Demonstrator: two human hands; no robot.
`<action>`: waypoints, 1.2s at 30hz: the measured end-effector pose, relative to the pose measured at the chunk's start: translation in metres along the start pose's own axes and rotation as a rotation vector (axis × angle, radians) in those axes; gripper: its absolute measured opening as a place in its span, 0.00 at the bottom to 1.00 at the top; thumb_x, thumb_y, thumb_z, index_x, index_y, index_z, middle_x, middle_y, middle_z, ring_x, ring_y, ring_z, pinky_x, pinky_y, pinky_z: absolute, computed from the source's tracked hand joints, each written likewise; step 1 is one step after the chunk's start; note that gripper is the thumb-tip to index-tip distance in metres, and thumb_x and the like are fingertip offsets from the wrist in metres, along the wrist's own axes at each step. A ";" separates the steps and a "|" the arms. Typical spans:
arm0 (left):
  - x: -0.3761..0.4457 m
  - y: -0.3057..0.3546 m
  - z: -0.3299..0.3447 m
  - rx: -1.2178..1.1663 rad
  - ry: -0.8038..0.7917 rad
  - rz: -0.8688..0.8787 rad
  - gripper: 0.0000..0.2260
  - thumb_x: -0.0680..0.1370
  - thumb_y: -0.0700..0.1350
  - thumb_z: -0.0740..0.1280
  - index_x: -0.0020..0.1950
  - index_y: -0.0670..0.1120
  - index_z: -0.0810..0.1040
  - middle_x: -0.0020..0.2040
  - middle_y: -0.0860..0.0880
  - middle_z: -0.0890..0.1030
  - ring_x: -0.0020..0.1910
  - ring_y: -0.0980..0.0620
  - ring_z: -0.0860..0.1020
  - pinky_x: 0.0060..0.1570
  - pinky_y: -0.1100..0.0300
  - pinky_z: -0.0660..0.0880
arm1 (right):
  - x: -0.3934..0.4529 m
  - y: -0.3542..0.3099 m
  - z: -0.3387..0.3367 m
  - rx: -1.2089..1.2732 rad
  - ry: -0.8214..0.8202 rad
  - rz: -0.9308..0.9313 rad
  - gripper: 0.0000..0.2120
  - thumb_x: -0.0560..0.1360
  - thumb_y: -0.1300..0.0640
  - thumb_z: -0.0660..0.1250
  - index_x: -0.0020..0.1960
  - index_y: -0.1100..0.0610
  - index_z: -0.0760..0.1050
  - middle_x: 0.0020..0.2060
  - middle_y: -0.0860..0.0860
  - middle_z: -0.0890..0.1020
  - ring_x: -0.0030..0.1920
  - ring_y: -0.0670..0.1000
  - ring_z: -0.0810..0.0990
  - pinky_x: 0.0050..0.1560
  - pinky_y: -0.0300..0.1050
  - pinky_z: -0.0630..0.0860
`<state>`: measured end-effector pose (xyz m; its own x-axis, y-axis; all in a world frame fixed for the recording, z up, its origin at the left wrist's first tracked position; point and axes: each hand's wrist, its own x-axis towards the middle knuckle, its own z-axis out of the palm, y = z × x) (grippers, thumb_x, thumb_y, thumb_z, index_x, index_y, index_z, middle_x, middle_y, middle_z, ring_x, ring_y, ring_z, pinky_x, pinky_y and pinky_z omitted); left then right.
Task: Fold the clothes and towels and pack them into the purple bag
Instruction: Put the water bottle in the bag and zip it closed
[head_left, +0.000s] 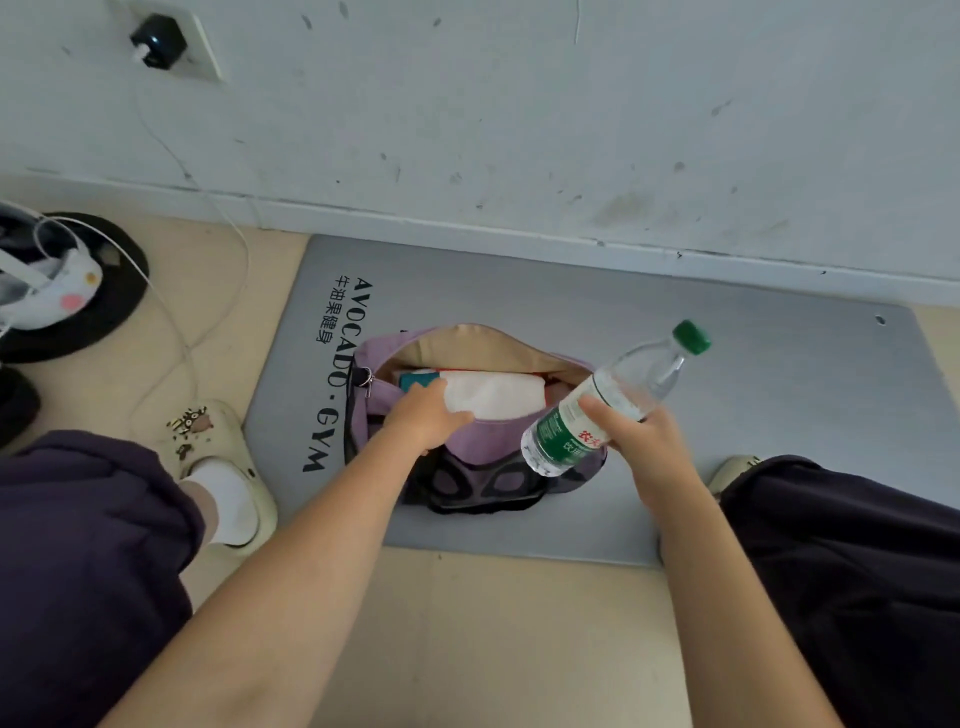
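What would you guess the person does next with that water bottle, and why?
Probably lower the bottle into the open purple bag. The right hand holds it tilted just above the bag's right end, while the left hand presses on the white folded cloth inside, seemingly making room.

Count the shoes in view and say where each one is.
2. One cream clog is on the floor left of the grey mat, worn with a white sock. The other shoe shows only its toe, on the mat's right side; a dark trouser leg hides the rest.
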<state>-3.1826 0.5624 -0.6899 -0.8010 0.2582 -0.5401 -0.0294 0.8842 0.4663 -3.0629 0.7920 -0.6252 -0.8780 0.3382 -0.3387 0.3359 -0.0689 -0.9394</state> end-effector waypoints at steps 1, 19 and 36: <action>0.002 -0.001 0.000 0.035 0.013 -0.010 0.24 0.77 0.57 0.67 0.68 0.45 0.72 0.64 0.43 0.75 0.52 0.39 0.80 0.42 0.54 0.76 | 0.004 -0.002 0.003 0.007 -0.023 -0.009 0.16 0.70 0.53 0.76 0.56 0.56 0.81 0.52 0.55 0.85 0.54 0.55 0.84 0.57 0.56 0.79; -0.030 -0.020 -0.006 -0.554 0.165 0.134 0.06 0.76 0.44 0.72 0.40 0.51 0.80 0.38 0.47 0.80 0.31 0.55 0.77 0.43 0.51 0.79 | 0.066 0.001 0.085 -0.130 -0.171 0.007 0.08 0.72 0.52 0.74 0.49 0.46 0.78 0.39 0.37 0.85 0.42 0.36 0.83 0.36 0.27 0.75; -0.047 -0.017 0.059 -0.967 0.170 -0.434 0.11 0.79 0.49 0.66 0.40 0.45 0.82 0.29 0.51 0.82 0.22 0.56 0.76 0.24 0.64 0.69 | 0.044 0.012 0.079 0.080 -0.128 0.007 0.09 0.74 0.54 0.72 0.53 0.47 0.78 0.46 0.43 0.85 0.47 0.41 0.84 0.40 0.31 0.78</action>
<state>-3.1092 0.5584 -0.7136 -0.6785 -0.1272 -0.7235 -0.7329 0.1842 0.6549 -3.1244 0.7319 -0.6560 -0.9138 0.2148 -0.3446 0.3186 -0.1470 -0.9364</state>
